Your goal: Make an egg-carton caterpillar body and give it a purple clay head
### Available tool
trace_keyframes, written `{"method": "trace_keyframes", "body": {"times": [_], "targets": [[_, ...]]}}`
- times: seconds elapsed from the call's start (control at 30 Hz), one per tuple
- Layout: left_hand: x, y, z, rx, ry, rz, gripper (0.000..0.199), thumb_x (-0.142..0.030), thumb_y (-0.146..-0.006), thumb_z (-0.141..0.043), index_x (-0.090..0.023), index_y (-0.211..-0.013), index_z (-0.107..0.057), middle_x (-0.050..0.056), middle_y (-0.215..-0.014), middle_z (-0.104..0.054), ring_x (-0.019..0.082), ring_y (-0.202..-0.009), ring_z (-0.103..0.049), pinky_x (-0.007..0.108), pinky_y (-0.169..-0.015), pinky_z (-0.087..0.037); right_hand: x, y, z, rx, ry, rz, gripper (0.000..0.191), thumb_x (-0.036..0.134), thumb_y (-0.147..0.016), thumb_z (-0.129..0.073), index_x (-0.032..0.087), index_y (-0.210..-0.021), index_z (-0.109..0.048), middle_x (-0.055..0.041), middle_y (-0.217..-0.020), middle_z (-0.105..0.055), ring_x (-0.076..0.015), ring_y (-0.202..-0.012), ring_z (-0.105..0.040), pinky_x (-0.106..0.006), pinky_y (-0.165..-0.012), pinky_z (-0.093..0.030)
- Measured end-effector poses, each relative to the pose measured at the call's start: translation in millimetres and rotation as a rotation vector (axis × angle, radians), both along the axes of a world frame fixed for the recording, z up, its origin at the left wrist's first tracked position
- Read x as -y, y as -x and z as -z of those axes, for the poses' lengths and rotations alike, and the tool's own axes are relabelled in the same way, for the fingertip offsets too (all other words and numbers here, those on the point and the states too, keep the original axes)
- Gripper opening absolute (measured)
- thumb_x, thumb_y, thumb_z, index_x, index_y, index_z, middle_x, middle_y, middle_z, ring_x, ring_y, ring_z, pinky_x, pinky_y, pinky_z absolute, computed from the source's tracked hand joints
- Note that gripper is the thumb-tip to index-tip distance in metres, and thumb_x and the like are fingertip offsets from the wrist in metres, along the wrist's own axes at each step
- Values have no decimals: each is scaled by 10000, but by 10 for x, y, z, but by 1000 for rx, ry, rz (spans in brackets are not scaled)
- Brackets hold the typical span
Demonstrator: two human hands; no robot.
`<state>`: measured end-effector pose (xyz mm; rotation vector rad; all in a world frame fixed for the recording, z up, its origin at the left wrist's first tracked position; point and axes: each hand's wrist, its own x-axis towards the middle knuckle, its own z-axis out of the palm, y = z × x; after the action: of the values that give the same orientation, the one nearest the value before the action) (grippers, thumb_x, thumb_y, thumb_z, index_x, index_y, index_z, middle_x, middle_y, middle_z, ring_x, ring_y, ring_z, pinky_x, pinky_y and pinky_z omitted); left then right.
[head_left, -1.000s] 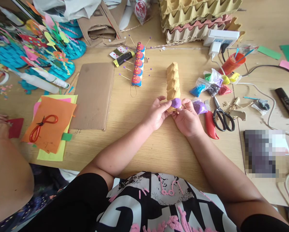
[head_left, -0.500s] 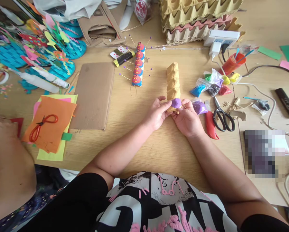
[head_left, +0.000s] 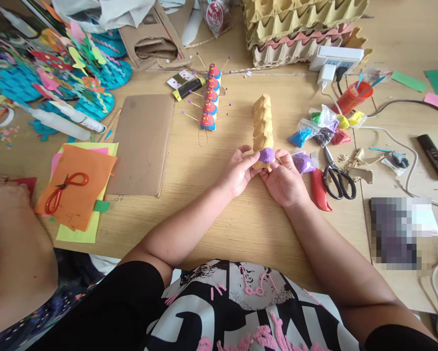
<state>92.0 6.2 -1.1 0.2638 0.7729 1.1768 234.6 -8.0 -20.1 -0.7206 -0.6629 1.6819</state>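
Between my hands is a strip of yellow-brown egg carton (head_left: pixel 263 122), its row of bumps pointing away from me. Purple clay (head_left: pixel 266 155) covers part of its near end. My left hand (head_left: pixel 239 170) grips that end from the left, thumb pressed on the clay's edge. From the right, my right hand (head_left: pixel 283 178) pinches the same end with thumb and fingers. A bag of purple clay (head_left: pixel 303 162) lies just beyond my right fingers. To the left stands a painted red and blue caterpillar (head_left: pixel 209 97) with purple-tipped sticks.
Black-handled scissors (head_left: pixel 339 178) and a red utility knife (head_left: pixel 320 190) lie right of my hands. Bagged clays (head_left: pixel 323 126) and a red cup (head_left: pixel 352 96) stand behind them. Cardboard (head_left: pixel 142 146) and coloured sheets (head_left: pixel 82 185) lie left, near a co-worker's arm (head_left: pixel 17 234). Egg trays (head_left: pixel 303 34) are stacked behind.
My hands and the carton strip stay almost in place. At the far left, the co-worker's arm has shifted slightly.
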Motion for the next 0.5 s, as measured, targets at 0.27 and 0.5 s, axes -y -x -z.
{"method": "trace_keyframes", "body": {"times": [0.27,0.5], "targets": [[11,0,-15,-2,-15,10,335,-125,-875,-840,-233,-1009,-552,-33,-897,-774,114,-760,-725,231,-727,-523,-23,12,19,80,-59,58,478,341,-738,-995,309,-955,-571,77,-856,-682,-121,-779,-648,-278,-741,-591],[12,-1,-8,-3,-24,12,371,-141,-849,-869,-235,-1011,-549,-42,-900,-770,102,-771,-724,212,-717,-529,-25,-10,27,82,-64,46,483,334,-740,-998,313,-969,-573,82,-846,-693,-115,-780,-658,-266,-749,-594]]}}
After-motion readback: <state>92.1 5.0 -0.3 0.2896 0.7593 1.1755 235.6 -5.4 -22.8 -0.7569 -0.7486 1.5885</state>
